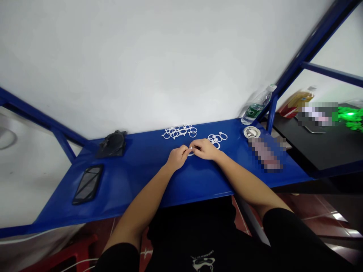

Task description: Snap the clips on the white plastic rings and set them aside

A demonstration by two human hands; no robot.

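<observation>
My left hand [177, 156] and my right hand [204, 148] meet over the middle of the blue table [136, 177], both pinching one small white plastic ring [191, 151] between the fingertips. Just behind my hands lies a pile of several white rings [179, 132]. A second, smaller group of white rings [217, 138] sits right behind my right hand.
A black phone [88, 183] lies at the table's left front, a dark folded cloth [112, 144] behind it. A plastic water bottle [256, 104] leans at the back right beside a small round metal dish [251, 132]. Blue frame bars rise on both sides.
</observation>
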